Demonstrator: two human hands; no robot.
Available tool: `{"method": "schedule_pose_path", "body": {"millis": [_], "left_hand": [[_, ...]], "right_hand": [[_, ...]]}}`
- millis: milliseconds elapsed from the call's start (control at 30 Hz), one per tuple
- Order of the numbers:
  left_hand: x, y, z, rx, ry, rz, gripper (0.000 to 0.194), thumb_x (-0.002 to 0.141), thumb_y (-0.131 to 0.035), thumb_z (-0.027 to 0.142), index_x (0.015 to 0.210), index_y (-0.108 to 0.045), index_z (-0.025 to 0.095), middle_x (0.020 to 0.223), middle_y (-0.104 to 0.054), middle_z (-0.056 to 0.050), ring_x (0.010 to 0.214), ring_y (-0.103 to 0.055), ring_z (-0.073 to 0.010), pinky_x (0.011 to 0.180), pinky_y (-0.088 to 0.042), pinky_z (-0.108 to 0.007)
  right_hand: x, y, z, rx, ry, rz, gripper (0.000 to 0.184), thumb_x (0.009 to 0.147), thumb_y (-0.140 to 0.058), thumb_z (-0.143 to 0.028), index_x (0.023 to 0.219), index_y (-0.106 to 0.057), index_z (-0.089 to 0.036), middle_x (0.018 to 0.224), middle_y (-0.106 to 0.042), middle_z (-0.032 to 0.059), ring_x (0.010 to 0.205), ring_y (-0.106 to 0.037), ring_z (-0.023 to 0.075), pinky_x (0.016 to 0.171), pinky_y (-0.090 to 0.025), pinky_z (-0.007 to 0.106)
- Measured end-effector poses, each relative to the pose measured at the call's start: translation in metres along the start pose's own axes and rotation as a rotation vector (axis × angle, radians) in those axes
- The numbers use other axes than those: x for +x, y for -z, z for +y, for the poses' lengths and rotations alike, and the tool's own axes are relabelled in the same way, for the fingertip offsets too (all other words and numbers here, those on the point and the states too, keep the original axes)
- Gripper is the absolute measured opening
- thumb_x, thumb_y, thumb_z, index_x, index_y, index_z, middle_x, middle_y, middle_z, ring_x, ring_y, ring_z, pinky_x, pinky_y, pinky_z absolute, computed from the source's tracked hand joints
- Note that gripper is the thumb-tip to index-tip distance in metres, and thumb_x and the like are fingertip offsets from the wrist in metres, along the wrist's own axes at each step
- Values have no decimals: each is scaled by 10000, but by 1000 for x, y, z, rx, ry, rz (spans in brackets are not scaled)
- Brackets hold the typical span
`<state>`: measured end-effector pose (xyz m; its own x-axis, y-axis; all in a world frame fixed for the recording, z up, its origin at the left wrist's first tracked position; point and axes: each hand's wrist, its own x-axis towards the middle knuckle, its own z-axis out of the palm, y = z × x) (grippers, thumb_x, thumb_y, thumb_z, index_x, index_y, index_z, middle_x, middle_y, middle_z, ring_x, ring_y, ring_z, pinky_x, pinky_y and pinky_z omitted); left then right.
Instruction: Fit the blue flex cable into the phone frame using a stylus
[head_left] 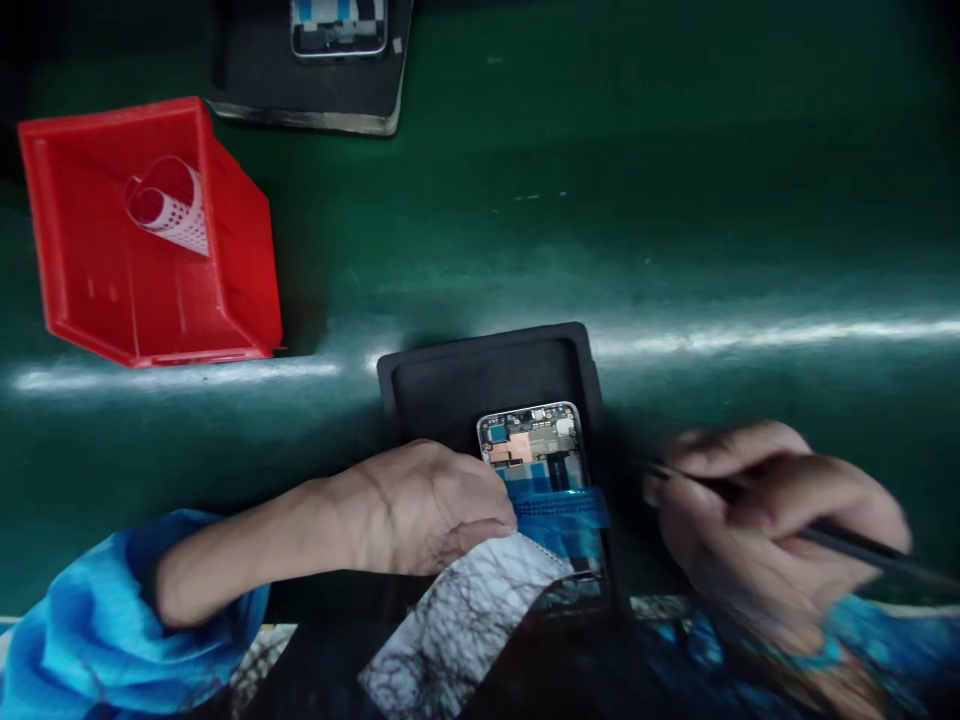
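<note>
An opened phone (536, 455) with bare circuit parts and blue film lies in a black foam tray (450, 385) on the green bench. My left hand (427, 505) rests on the phone's left side, fingers curled against it and over a white patterned strip (487, 590). A blue strip (562, 510) crosses the phone. My right hand (757, 520), blurred, is closed round a thin dark tool (847, 545) whose tip points left toward the phone, a short gap away.
A red plastic bin (150, 300) at the left holds a curled dotted sheet (176, 205). At the far edge sits a second black tray (262, 70) carrying another phone (337, 25). Blue sleeves cover both forearms.
</note>
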<state>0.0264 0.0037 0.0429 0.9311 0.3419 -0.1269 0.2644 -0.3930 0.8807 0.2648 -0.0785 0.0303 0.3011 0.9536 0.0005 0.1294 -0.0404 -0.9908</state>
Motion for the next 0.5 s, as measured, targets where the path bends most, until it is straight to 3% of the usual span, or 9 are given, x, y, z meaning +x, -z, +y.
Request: {"method": "schedule_pose_path", "body": {"millis": [67, 133, 200, 300, 500], "left_hand": [[1, -2, -1, -45, 8, 14, 160, 914, -523, 156, 838, -663, 161, 820, -708, 10, 711, -635, -74, 672, -464, -139], [2, -4, -1, -78, 23, 30, 135, 896, -548, 129, 823, -660, 151, 787, -702, 10, 690, -629, -72, 662, -458, -134], [3, -5, -1, -96, 37, 46, 131, 886, -556, 116, 814, -659, 152, 768, -698, 10, 685, -626, -79, 656, -456, -142], [3, -6, -1, -111, 43, 57, 129, 885, -552, 120, 820, -656, 160, 774, -699, 10, 697, -627, -91, 654, -458, -157], [2, -6, -1, -132, 31, 65, 134, 875, -556, 102, 804, -660, 148, 764, -698, 3, 699, -628, -93, 659, -453, -158]], "right_hand": [[-3, -6, -13, -33, 105, -186, 293, 600, -727, -28, 559, -545, -254, 690, -644, -22, 617, -664, 147, 555, -620, 270], [-4, -15, -24, -47, 207, -394, 232, 699, -688, -88, 586, -561, -245, 665, -659, 1, 573, -683, 148, 495, -616, 229], [-3, -24, -31, -46, 222, -513, 220, 807, -613, -153, 610, -568, -241, 648, -683, 17, 541, -696, 146, 467, -598, 188], [0, -31, -33, -66, 211, -554, 266, 869, -549, -224, 606, -574, -246, 608, -702, 27, 496, -694, 159, 440, -584, 176], [-7, -29, -26, -148, 247, -476, 213, 792, -607, -161, 606, -568, -259, 608, -708, 14, 503, -695, 172, 425, -587, 194]]}}
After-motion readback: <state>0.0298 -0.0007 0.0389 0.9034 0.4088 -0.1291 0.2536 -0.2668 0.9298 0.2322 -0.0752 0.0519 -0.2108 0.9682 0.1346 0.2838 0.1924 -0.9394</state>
